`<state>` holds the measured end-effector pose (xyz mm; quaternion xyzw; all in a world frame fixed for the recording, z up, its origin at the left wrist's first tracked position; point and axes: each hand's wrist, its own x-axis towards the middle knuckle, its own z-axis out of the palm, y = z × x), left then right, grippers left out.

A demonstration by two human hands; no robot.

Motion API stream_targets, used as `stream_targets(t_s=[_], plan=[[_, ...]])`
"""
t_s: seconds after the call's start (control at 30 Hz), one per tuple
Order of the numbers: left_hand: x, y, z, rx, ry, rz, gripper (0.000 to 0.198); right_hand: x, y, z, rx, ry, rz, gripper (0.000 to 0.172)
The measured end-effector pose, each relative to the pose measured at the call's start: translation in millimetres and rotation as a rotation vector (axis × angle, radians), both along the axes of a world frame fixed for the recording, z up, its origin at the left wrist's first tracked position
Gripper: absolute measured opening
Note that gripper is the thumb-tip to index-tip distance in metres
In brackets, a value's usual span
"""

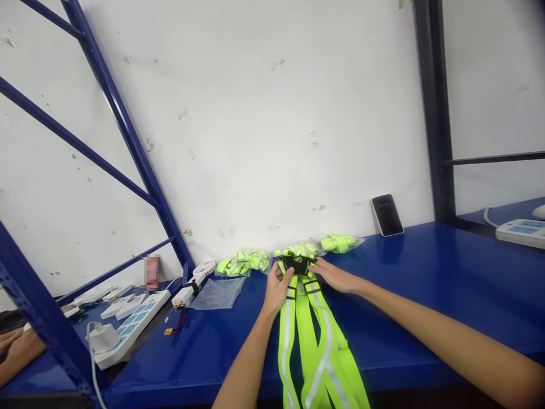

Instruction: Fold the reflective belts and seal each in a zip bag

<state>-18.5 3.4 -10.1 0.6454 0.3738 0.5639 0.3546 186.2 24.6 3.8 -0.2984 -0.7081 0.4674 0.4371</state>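
A neon yellow-green reflective vest made of silver-striped straps hangs over the near edge of the blue table. At its top is a black panel, with black strap sliders just below. My left hand is closed on the panel's left side, thumb in front. At the right side, my right hand grips the vest by the black panel's edge, its fingertips partly hidden. Just behind lies more folded reflective strap material. A clear plastic bag lies flat to the left of my left hand.
Bagged reflective straps and another such bag lie along the wall. A dark-screened device leans there. At left are a white fan-like device, a power strip and a blue post. Another person's hand shows far left.
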Motion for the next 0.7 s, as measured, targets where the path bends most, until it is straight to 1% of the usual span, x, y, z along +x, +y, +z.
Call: stream_targets(t_s=[0.07,0.13,0.23,0.3,0.4,0.53,0.63,0.7], plan=[[-0.1,-1.2,1.6,0.05,0.037,0.112,0.038,-2.8,-2.1,0.2,0.054,0.002,-0.007,0.03],[-0.8,-1.0,2.2,0.089,0.059,0.21,0.037,-6.5,-4.6,0.8,0.058,0.024,0.055,0.038],[-0.7,0.4,3.4,0.095,0.043,0.231,0.039,-13.0,-7.4,1.1,0.046,0.063,0.149,0.054],[0.4,0.8,4.7,0.085,0.034,0.224,0.04,-17.5,-7.7,1.3,0.036,0.091,0.156,0.058],[2.7,-1.3,5.9,0.079,0.045,0.224,0.043,-24.4,-5.8,3.0,0.087,0.166,0.092,0.051],[5.2,-10.1,4.4,0.066,0.016,0.124,0.043,-34.1,-1.5,8.3,0.163,0.209,-0.038,0.037],[6.2,-16.3,4.5,0.129,0.032,0.062,0.041,-40.5,2.9,11.5,0.153,0.254,-0.15,0.033],[6.1,-17.6,6.7,0.204,0.092,0.089,0.043,-42.6,5.7,12.2,0.108,0.28,-0.189,0.033]])
